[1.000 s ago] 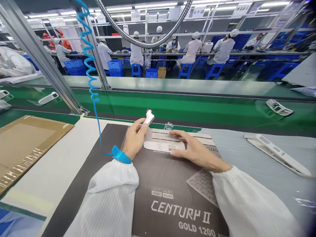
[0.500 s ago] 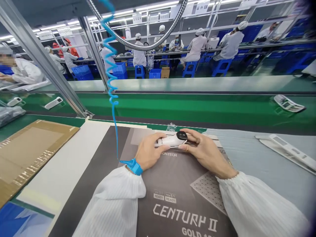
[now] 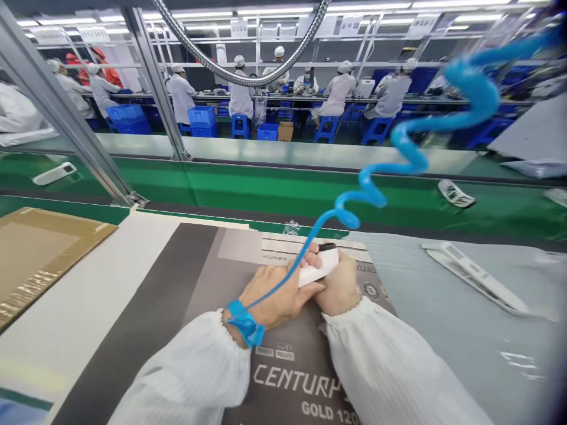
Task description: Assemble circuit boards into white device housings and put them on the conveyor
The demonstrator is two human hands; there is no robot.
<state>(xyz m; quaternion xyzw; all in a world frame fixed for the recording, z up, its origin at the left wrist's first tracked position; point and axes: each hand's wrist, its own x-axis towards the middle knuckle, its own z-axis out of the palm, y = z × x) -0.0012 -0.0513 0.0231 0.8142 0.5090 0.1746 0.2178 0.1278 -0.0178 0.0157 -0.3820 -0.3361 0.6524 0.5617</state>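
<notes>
A white handheld device with a black end (image 3: 319,268) is held over the grey printed cardboard (image 3: 283,330). My left hand (image 3: 277,292) is closed around its near left part, with the thumb underneath and fingertips on top. My right hand (image 3: 342,283) is closed at its right side by the black end; most of those fingers are hidden behind the device. A blue wrist strap (image 3: 245,323) sits on my left wrist. From it a blue coiled cord (image 3: 372,183) stretches up to the right, crossing in front of my left hand.
A long white casing part (image 3: 482,280) lies on the grey sheet (image 3: 398,289) at right. White parts rest on the green conveyor (image 3: 266,183) beyond. Brown cardboard (image 3: 48,254) lies at left. A metal post (image 3: 75,112) stands front left; several people sit farther back.
The device has turned in my hands, its black end now facing away. My right hand has drawn in behind it. The coiled cord has swung from upright to the right, and the view has shifted.
</notes>
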